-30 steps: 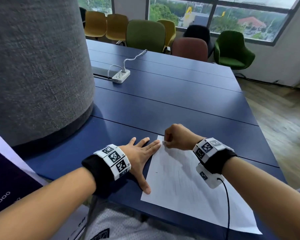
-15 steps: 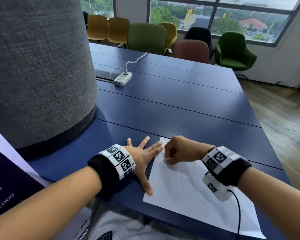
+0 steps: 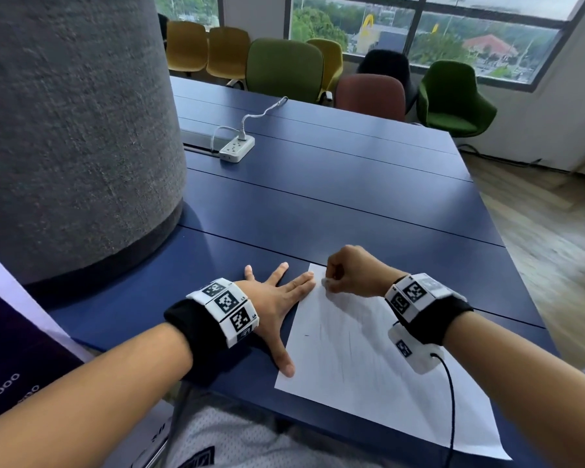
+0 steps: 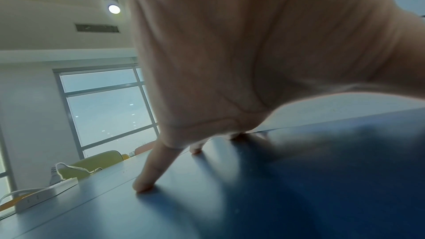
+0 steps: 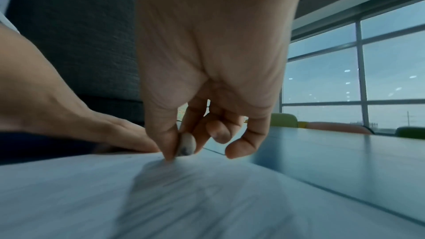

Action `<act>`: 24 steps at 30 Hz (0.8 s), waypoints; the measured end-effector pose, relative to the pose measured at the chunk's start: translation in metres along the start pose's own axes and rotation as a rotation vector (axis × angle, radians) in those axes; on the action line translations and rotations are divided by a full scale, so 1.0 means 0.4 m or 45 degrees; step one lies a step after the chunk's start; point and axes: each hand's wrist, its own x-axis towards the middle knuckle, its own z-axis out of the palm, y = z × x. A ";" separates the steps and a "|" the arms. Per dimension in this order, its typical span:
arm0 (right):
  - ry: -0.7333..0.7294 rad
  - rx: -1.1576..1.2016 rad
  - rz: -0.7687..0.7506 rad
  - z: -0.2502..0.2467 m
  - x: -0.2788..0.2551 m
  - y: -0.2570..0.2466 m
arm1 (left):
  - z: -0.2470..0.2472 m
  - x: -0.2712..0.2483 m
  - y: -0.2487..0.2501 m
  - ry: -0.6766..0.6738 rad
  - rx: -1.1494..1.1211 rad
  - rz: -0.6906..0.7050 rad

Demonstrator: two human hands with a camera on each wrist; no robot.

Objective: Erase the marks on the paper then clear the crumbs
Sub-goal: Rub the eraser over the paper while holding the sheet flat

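- While the right hand point(image 3: 348, 271) pinches a small eraser point(image 5: 186, 144) at the paper's point(image 3: 368, 359) far left corner, the left hand point(image 3: 277, 298) lies flat, fingers spread, along its left edge on the bench point(image 3: 318, 204).
- Hard rubbing so near the corner could crease or tear the sheet.
- Faint marks point(image 3: 350, 344) remain mid-sheet.
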 end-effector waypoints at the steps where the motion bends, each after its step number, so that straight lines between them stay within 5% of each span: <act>1: -0.040 0.009 -0.037 0.005 -0.008 -0.005 | -0.001 0.000 0.001 -0.003 -0.003 -0.001; 4: -0.225 -0.015 -0.109 0.003 -0.019 -0.030 | -0.002 0.000 0.001 -0.006 -0.010 -0.011; 9: 0.006 -0.104 0.016 -0.018 0.031 0.000 | -0.002 -0.002 0.002 0.001 0.001 -0.007; 14: -0.217 -0.062 -0.129 -0.009 0.002 -0.019 | -0.004 -0.004 0.005 -0.005 0.006 -0.010; 19: 0.034 -0.112 -0.029 -0.011 0.027 0.005 | -0.004 -0.001 0.004 -0.004 0.016 -0.006; 24: -0.209 -0.072 -0.158 -0.006 -0.005 -0.020 | -0.004 -0.001 0.005 -0.006 0.001 -0.013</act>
